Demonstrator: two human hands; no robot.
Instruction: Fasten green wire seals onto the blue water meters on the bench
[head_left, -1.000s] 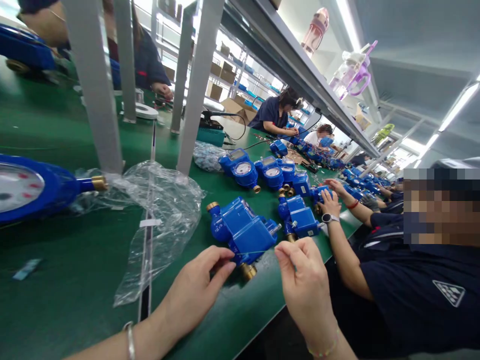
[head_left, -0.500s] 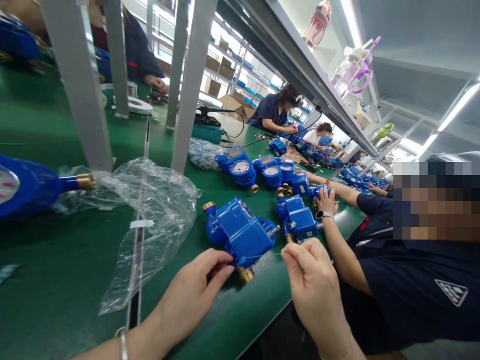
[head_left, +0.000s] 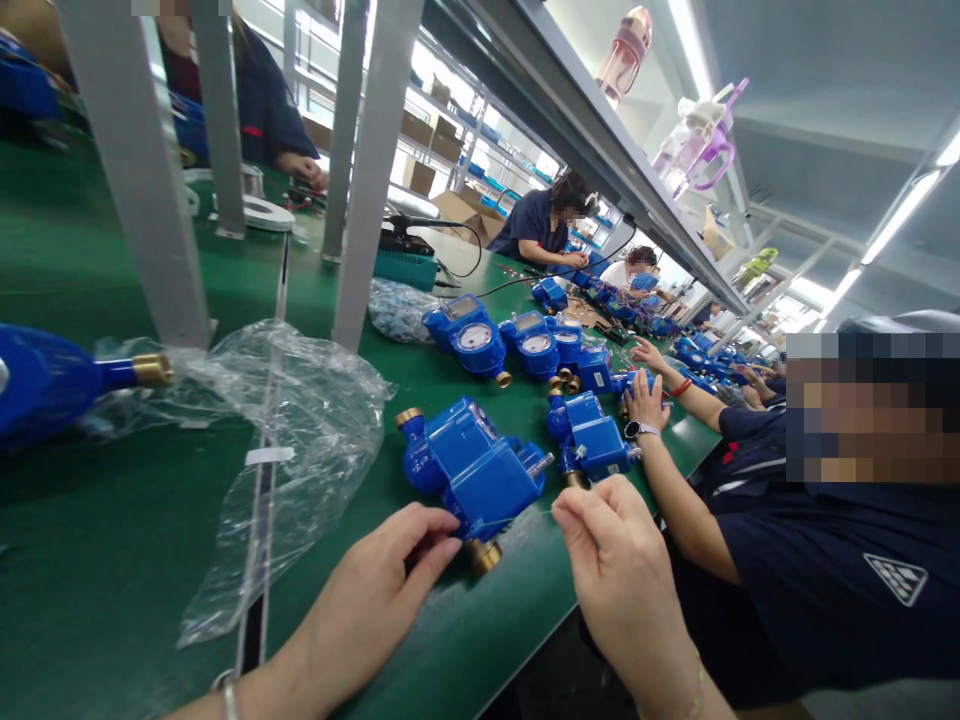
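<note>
Two hands meet over one blue water meter, which lies on the green table right in front of the person. The right hand pinches a thin green strand between thumb and forefinger, drawing it out in a nearly straight line, presumably so that it neither sags nor tangles. At its other end the thumb and forefinger of the left hand come close together beside the lower brass fitting; I cannot tell whether they grip the strand or touch the meter. Neither hand supports the meter, so the table probably bears its weight, leaving the fingers free for fine work.

Just beyond the right hand sits a second meter, close enough to crowd that side. Past it is a co-worker's hand with a watch at the wrist, at another blue unit. A crumpled clear plastic bag spreads over the table to the left, and grey metal posts rise behind it, limiting reach that way. Farther back stand dial-faced meters and a teal box, under a slanting overhead shelf that carries a purple-handled bottle.
</note>
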